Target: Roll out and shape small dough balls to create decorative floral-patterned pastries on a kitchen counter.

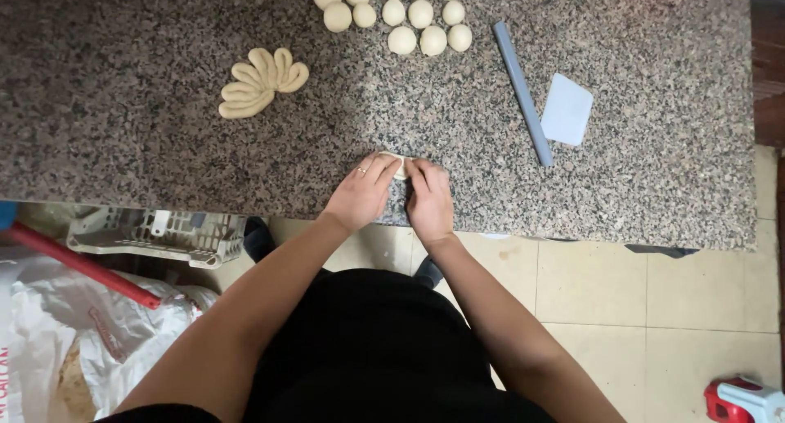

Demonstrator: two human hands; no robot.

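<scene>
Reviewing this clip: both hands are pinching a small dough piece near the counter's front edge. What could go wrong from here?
1. The left hand and right hand work the small pale dough piece close to the front edge of the speckled granite counter; it could slip off onto the tiled floor.
2. The long grey rolling stick lies at an angle beside the white plastic scraper, just off the right hand; a stray knock might roll it.
</scene>
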